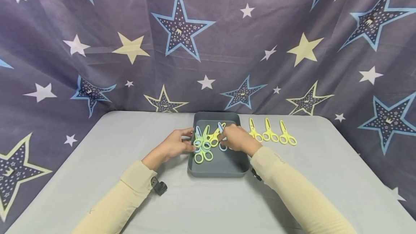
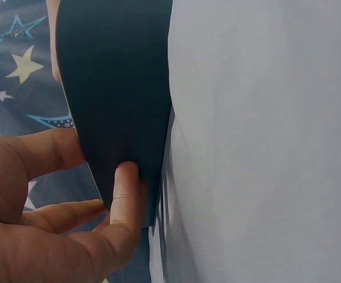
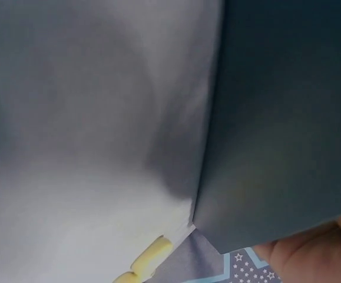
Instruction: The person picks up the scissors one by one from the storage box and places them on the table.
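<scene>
A dark grey tray (image 1: 224,163) sits mid-table with several small scissors in it: green ones (image 1: 203,152), a yellow pair (image 1: 214,137) and a blue-handled pair (image 1: 222,130). My left hand (image 1: 175,145) grips the tray's left wall. In the left wrist view the thumb (image 2: 126,194) presses the tray's outer wall (image 2: 117,88) and the fingers reach over the rim. My right hand (image 1: 235,138) is inside the tray with its fingers curled onto the blue-handled pair. The right wrist view shows the tray's wall (image 3: 282,118) and only an edge of my right hand (image 3: 311,253).
Three yellow scissors (image 1: 269,133) lie in a row on the grey table (image 1: 97,154), just right of the tray; one handle (image 3: 149,259) appears in the right wrist view. A star-patterned cloth (image 1: 208,46) hangs behind and at both sides.
</scene>
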Action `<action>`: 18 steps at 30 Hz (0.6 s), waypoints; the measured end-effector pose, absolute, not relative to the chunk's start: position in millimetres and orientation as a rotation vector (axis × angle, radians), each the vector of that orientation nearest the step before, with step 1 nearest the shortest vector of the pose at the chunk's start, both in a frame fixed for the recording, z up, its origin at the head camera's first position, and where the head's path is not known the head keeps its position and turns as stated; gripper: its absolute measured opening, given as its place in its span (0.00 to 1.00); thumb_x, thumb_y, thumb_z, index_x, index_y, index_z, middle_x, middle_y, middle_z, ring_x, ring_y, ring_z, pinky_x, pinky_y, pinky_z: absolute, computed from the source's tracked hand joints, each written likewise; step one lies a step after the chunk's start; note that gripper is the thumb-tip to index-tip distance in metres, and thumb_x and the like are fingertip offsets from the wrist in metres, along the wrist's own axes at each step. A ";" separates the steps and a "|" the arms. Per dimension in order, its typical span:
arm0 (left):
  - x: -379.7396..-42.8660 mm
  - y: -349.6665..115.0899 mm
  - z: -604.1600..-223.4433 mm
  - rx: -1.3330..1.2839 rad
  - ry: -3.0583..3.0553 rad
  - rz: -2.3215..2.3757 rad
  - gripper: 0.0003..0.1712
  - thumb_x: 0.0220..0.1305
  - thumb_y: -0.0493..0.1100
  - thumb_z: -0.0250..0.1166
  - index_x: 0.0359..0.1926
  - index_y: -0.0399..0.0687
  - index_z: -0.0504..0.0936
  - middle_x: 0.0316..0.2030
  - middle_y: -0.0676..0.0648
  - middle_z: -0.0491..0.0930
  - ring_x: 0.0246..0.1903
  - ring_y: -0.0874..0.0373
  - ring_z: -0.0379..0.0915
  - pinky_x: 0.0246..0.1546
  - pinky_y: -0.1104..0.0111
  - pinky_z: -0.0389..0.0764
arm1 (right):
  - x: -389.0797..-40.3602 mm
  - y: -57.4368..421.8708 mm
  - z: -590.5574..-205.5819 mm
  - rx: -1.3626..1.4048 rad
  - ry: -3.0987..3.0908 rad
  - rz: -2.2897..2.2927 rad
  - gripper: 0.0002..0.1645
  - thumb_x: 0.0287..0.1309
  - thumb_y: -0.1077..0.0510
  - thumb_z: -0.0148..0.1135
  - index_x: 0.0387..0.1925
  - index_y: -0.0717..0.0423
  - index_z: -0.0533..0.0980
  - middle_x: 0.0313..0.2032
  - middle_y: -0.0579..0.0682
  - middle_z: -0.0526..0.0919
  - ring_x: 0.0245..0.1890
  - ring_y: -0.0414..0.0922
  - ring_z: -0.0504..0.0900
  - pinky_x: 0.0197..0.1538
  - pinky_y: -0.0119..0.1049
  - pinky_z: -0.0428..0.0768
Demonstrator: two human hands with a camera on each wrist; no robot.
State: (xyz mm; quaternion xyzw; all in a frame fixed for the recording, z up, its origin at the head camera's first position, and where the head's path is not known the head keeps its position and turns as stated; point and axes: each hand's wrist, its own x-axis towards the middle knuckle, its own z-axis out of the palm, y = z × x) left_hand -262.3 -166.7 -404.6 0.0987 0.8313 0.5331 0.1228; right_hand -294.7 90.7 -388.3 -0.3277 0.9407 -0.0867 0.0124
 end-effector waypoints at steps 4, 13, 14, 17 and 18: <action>-262.3 -166.5 -405.7 0.292 2.433 1.555 0.50 0.55 0.31 0.72 0.77 0.35 0.60 0.66 0.32 0.70 0.55 0.45 0.77 0.55 0.62 0.83 | -293.3 89.4 -389.6 -1.009 2.945 -0.263 0.07 0.62 0.59 0.71 0.41 0.49 0.90 0.45 0.46 0.90 0.47 0.49 0.87 0.52 0.48 0.86; -262.4 -166.4 -407.0 0.269 2.444 1.550 0.50 0.54 0.31 0.72 0.77 0.37 0.61 0.65 0.34 0.72 0.53 0.48 0.78 0.54 0.62 0.83 | -288.1 87.7 -394.3 -1.071 2.962 -0.255 0.06 0.62 0.65 0.67 0.39 0.53 0.83 0.33 0.46 0.85 0.30 0.43 0.79 0.37 0.38 0.83; -262.4 -166.2 -406.9 0.270 2.444 1.550 0.50 0.54 0.31 0.72 0.77 0.37 0.61 0.65 0.35 0.72 0.52 0.49 0.78 0.54 0.62 0.83 | -287.8 87.9 -394.4 -1.071 2.963 -0.259 0.07 0.61 0.65 0.68 0.40 0.53 0.83 0.34 0.47 0.85 0.30 0.42 0.79 0.38 0.38 0.83; -262.6 -166.0 -406.8 0.267 2.444 1.552 0.50 0.54 0.31 0.72 0.77 0.38 0.62 0.65 0.35 0.72 0.52 0.49 0.78 0.54 0.62 0.83 | -288.1 88.6 -394.7 -1.084 2.968 -0.258 0.08 0.58 0.65 0.69 0.40 0.54 0.82 0.34 0.48 0.85 0.30 0.43 0.79 0.39 0.39 0.83; -262.8 -166.1 -406.9 0.269 2.444 1.552 0.50 0.54 0.31 0.72 0.77 0.38 0.62 0.65 0.35 0.72 0.51 0.50 0.78 0.54 0.62 0.83 | -288.5 88.7 -394.7 -1.094 2.970 -0.257 0.09 0.57 0.65 0.69 0.40 0.54 0.82 0.34 0.49 0.85 0.30 0.43 0.78 0.39 0.40 0.83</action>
